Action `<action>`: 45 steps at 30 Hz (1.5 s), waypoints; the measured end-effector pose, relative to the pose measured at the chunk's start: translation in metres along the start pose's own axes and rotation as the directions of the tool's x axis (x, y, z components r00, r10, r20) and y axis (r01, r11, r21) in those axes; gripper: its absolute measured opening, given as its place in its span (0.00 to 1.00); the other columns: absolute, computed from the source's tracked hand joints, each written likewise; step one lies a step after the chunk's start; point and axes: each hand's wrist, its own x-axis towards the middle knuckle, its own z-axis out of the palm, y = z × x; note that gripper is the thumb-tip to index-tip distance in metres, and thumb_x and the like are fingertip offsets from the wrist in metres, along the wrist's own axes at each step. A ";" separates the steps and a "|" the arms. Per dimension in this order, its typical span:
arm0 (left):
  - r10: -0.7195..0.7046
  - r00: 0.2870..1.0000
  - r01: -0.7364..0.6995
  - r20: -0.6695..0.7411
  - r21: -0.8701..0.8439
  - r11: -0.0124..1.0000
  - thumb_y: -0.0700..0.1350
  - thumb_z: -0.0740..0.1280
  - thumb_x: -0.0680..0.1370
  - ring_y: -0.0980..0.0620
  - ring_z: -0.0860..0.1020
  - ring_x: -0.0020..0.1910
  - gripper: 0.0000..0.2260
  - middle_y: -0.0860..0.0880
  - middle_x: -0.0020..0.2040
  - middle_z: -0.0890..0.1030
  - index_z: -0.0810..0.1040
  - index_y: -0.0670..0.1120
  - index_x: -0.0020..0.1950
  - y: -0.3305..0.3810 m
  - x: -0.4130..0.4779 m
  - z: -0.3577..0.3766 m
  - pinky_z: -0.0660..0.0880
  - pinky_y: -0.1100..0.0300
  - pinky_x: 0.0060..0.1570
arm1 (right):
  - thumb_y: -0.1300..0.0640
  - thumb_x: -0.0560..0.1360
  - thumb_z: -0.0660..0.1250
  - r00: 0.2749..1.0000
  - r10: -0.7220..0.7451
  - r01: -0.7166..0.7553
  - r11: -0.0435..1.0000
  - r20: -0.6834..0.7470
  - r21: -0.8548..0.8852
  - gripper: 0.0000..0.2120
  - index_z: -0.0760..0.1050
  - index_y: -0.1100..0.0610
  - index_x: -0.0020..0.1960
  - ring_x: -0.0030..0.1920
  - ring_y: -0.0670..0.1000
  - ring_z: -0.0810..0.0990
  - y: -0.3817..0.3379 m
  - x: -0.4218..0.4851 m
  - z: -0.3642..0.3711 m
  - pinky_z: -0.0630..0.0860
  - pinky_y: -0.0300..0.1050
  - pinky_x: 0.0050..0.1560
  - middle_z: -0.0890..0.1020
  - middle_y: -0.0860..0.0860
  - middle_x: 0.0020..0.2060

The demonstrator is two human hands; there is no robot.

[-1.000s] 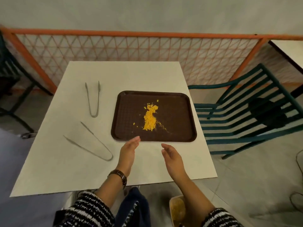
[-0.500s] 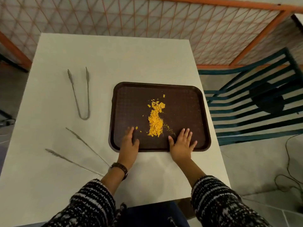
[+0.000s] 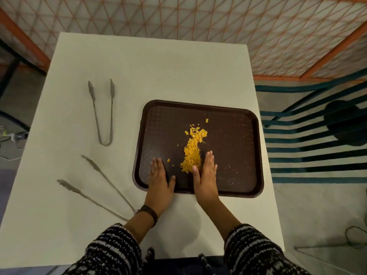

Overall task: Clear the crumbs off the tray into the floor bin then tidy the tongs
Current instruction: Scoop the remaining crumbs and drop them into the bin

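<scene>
Both hands flat on the brown tray (image 3: 234, 155), near edge. Left hand (image 3: 159, 178) palm down, fingers together, thumb out, gripping nothing. Right hand (image 3: 206, 173) on edge, fingers together and straight, its inner side touching the crumbs (image 3: 192, 153) (a yellow heap at tray centre, a few strays further out and to the right).

Risks, as judged:
- A fast sweep could push flakes over the low rim onto the white table (image 3: 139, 66); the heap looks loose and light.
- If the tray is lifted tilted, the crumbs could slide off before reaching the bin. The floor bin is not in view.
- Fine specks on the right side of the tray could be missed.

Surroundings: 2 pairs of tongs on the table left of the tray, both lying open: the far tongs (image 3: 103, 116) and the near tongs (image 3: 99, 189), the latter just beside the left wrist, so a sleeve could knock them. A green slatted chair (image 3: 317, 139) stands close on the right, an orange mesh barrier (image 3: 198, 16) beyond.
</scene>
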 end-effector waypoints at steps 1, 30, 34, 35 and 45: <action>-0.006 1.000 0.006 -0.025 0.008 1.000 0.48 0.58 0.80 0.47 0.40 0.77 0.33 0.43 0.78 0.43 0.41 0.42 0.76 0.005 0.004 0.001 0.38 0.57 0.72 | 0.33 0.75 0.43 1.000 -0.006 0.005 1.000 -0.004 -0.020 0.39 0.41 0.56 0.77 0.75 0.43 0.37 0.007 -0.002 -0.009 0.36 0.43 0.75 0.44 0.47 0.76; 0.199 0.967 -0.233 0.162 0.231 0.945 0.68 0.63 0.65 0.55 0.34 0.75 0.53 0.49 0.76 0.37 0.33 0.48 0.74 0.017 0.025 0.013 0.28 0.63 0.70 | 0.50 0.80 0.52 0.712 -0.491 0.573 0.819 0.502 -0.013 0.26 0.57 0.61 0.75 0.76 0.50 0.54 0.009 0.148 -0.030 0.42 0.45 0.76 0.62 0.55 0.74; 0.206 0.965 -0.241 0.162 0.238 0.941 0.70 0.62 0.63 0.54 0.35 0.75 0.53 0.50 0.76 0.37 0.33 0.48 0.73 0.017 0.033 0.006 0.28 0.64 0.69 | 0.47 0.80 0.48 0.716 -0.458 0.442 0.882 0.527 0.166 0.26 0.66 0.61 0.71 0.73 0.48 0.62 0.014 0.122 -0.038 0.50 0.44 0.76 0.70 0.55 0.70; 0.213 0.964 -0.246 0.162 0.225 0.943 0.71 0.62 0.63 0.54 0.36 0.75 0.53 0.50 0.76 0.37 0.33 0.49 0.73 0.019 0.036 0.004 0.27 0.66 0.69 | 0.45 0.80 0.47 0.769 -0.426 0.377 0.904 0.477 0.199 0.27 0.68 0.60 0.69 0.73 0.48 0.63 0.014 0.117 -0.041 0.51 0.43 0.76 0.71 0.54 0.69; 0.254 0.966 -0.260 0.057 0.197 0.945 0.59 0.48 0.78 0.56 0.39 0.74 0.33 0.46 0.78 0.45 0.43 0.43 0.76 0.042 0.097 -0.004 0.34 0.59 0.73 | 0.43 0.79 0.46 0.975 0.220 -0.206 0.943 -0.024 0.263 0.27 0.55 0.52 0.75 0.75 0.40 0.44 0.015 0.047 -0.025 0.35 0.41 0.74 0.55 0.47 0.76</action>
